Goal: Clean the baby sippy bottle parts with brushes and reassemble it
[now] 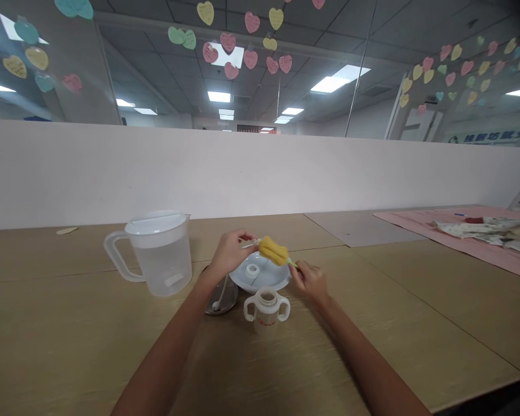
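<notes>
My right hand (pixel 311 281) is closed around the thin green handle of a sponge brush (pixel 273 251) with a yellow head. Against the far end of that sponge, my left hand (pixel 234 252) pinches a small whitish, translucent piece, too small to make out. Both hands are above a white bowl (pixel 271 276). A white ring (pixel 252 270) lies inside the bowl. In front of it stands an uncapped baby bottle (pixel 267 315) with two handles. Partly hidden by my left forearm, a dark round plate (pixel 227 300) holds a thin straw (pixel 220 296) with a rounded end.
A lidded plastic pitcher (pixel 162 254) with clear liquid stands at the left. On the wooden table (pixel 372 323), a pink cloth (pixel 416 222) with crumpled fabric (pixel 481 228) lies far right. A low white wall (pixel 242 173) with glass above borders the back.
</notes>
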The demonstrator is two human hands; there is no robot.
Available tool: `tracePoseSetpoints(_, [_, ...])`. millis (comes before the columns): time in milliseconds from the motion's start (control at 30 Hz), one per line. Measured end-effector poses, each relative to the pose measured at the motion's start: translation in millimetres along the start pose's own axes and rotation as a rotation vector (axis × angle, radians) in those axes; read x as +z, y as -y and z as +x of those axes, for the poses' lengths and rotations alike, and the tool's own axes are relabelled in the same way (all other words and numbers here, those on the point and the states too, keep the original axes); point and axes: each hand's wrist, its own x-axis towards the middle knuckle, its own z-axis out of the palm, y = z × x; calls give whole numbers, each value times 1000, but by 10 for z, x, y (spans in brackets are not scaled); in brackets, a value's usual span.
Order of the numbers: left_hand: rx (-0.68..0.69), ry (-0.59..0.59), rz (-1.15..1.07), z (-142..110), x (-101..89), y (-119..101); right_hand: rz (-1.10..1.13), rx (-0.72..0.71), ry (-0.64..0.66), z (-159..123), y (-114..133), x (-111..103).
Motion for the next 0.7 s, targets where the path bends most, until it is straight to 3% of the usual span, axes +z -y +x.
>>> tracePoseSetpoints(67, [30,50,-19,-4,4,-10,-21,-14,8,-5,4,17])
tracePoseSetpoints(167, [45,87,6,3,-49,13,-89,83,-14,3,-21,35])
tracePoseSetpoints(300, [24,253,295,10,-239,113,-146,190,-3,16,-67,36])
tracePoseSetpoints(400, [-133,372,698,-1,-385,228,-158,185,13,13,-64,31])
tracePoseSetpoints(467, [-262,430,847,-17,-445,322,-146,166,13,8,-45,26])
tracePoseSetpoints(600, [-435,617,875,-54,-463,507,-123,139,-10,1,-15,19])
tracePoseSetpoints(700, [-474,654,877,-66,-424,601,-121,120,-22,-2,-17,20])
